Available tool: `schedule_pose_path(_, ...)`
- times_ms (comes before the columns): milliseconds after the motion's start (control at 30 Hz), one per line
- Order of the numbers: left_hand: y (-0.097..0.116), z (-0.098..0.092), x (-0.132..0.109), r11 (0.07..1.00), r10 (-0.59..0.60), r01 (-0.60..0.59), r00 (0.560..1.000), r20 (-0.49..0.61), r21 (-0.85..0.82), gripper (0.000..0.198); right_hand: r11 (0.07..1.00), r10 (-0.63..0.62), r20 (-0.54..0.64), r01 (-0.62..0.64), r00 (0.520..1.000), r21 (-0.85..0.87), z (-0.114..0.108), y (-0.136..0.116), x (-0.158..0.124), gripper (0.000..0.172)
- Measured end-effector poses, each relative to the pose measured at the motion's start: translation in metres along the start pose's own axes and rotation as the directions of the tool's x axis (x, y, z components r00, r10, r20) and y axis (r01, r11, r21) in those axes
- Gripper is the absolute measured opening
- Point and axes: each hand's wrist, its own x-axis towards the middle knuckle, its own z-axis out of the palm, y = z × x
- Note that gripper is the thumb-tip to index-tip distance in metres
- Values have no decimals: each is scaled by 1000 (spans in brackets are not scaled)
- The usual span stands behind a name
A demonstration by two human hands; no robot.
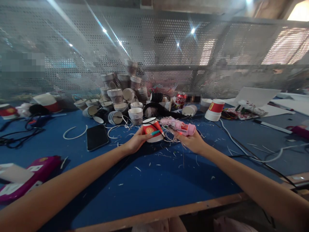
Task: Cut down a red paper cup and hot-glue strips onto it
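My left hand point(135, 140) is closed round a red-and-white paper cup point(150, 130), held tilted just above the table. A thin black cord point(149, 121) runs over the cup near its top. Something slim and teal point(155, 132) lies against the cup's side at my thumb; I cannot make out what it is. In my right hand point(193, 141) is a pink glue gun point(180, 125) with a small red light, its front end pointing left at the cup. Whether its tip touches the cup is hard to tell.
Behind my hands stands a heap of small cups point(116, 96), some with cords. A phone point(97, 137) lies left, a purple case point(43, 174) nearer. A red can point(180, 100), stacked paper cups point(214, 110) and a white cable point(256, 158) are right. White scraps litter the blue table point(145, 187).
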Motion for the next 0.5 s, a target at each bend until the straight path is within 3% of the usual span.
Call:
schedule_pose_path(233, 1, 2, 0, 1000, 4, -5, 1000, 15, 8, 41, 1000, 24, 47, -24, 999, -4, 2, -5, -3, 40)
schedule_pose_path(500, 2, 2, 0, 1000, 7, -7, 1000, -10, -8, 44, 999, -38, -3, 38, 999, -32, 0, 1, 0, 38)
